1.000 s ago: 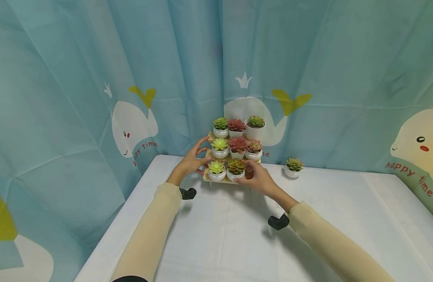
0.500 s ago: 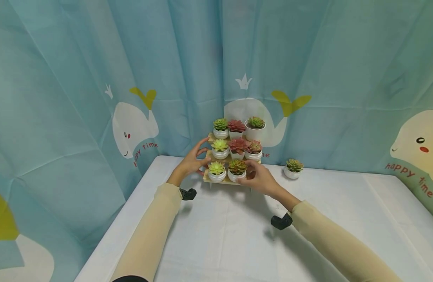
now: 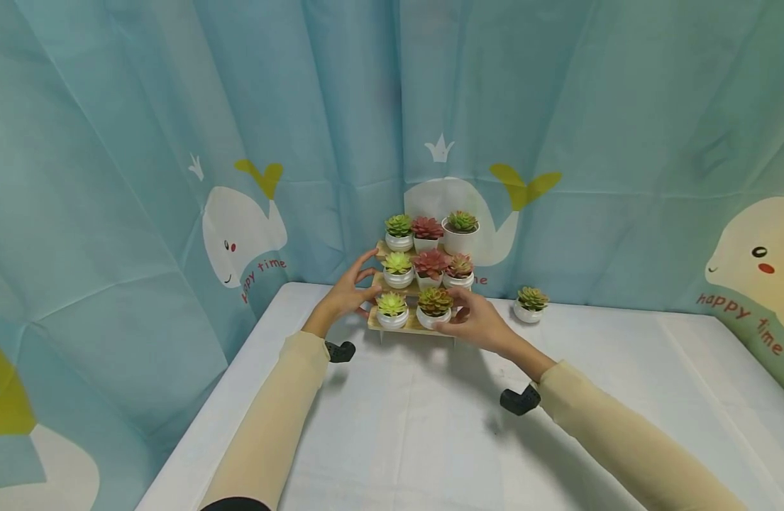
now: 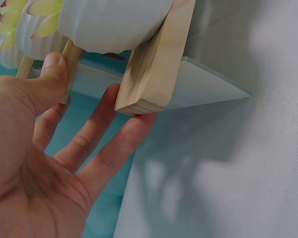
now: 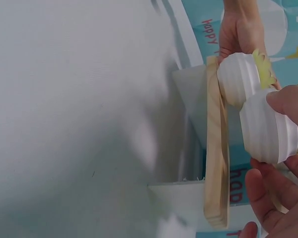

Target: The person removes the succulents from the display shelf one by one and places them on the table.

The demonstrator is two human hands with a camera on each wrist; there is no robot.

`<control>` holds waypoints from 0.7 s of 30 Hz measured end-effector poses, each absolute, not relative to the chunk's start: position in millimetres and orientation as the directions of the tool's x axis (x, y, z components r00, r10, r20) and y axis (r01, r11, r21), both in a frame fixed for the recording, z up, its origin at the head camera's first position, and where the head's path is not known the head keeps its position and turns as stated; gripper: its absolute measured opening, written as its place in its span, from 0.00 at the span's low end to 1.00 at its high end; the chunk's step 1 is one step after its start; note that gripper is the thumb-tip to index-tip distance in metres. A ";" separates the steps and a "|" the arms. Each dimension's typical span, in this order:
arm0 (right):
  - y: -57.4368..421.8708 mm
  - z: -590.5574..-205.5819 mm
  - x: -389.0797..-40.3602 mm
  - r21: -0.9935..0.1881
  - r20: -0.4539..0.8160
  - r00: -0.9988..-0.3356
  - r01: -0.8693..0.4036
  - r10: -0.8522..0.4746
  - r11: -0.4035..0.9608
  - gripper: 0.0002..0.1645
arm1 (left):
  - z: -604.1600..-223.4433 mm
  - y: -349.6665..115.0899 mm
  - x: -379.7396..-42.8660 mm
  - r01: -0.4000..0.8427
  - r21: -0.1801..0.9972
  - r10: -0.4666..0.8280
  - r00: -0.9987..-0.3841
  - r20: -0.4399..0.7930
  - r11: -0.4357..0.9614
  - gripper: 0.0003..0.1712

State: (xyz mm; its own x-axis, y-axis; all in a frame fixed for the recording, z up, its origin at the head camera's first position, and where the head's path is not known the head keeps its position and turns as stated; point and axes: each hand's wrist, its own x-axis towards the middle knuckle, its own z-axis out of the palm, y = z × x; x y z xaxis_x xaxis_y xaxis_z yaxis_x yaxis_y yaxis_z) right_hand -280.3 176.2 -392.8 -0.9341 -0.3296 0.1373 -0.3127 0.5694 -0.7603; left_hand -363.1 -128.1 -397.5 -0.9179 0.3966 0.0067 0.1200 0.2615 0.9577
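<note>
A three-tier wooden plant stand point(image 3: 409, 326) on clear side supports bears several small artificial succulents in white pots. My left hand point(image 3: 343, 294) holds the stand's left end; in the left wrist view its thumb presses the middle board and fingertips touch the bottom board point(image 4: 161, 64). My right hand point(image 3: 479, 324) pinches the white pot point(image 5: 268, 126) of a green-and-reddish succulent point(image 3: 434, 301) between thumb and fingers, at the bottom tier. A narrow gap shows between this pot and the board in the right wrist view. To its left sits a yellow-green succulent point(image 3: 392, 304).
One more potted green succulent point(image 3: 531, 304) stands on the white-covered table point(image 3: 621, 369), right of the stand. A blue curtain point(image 3: 340, 106) with whale prints hangs close behind the stand and along the left side.
My right hand has shifted the green-and-reddish succulent a little to the right along the bottom tier, away from the yellow-green one. The left hand stays in place.
</note>
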 end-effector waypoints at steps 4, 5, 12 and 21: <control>182.0 -393.9 -279.9 -0.753 0.136 -0.931 -0.320 -0.340 0.575 0.49 | -397.1 -128.1 -363.6 0.118 0.956 0.393 -0.919 0.003 0.269 0.47; 183.9 -393.4 -279.4 -0.750 0.138 -0.928 -0.326 -0.345 0.576 0.49 | -396.9 -128.0 -363.7 0.116 0.956 0.390 -0.921 0.001 0.271 0.46; 200.2 -392.1 -274.7 -0.746 0.148 -0.918 -0.347 -0.367 0.568 0.47 | -397.3 -127.1 -364.9 0.116 0.955 0.379 -0.925 0.005 0.271 0.46; 229.6 -392.2 -266.6 -0.723 0.149 -0.907 -0.371 -0.393 0.583 0.46 | -397.4 -127.2 -365.3 0.126 0.954 0.388 -0.921 0.011 0.272 0.47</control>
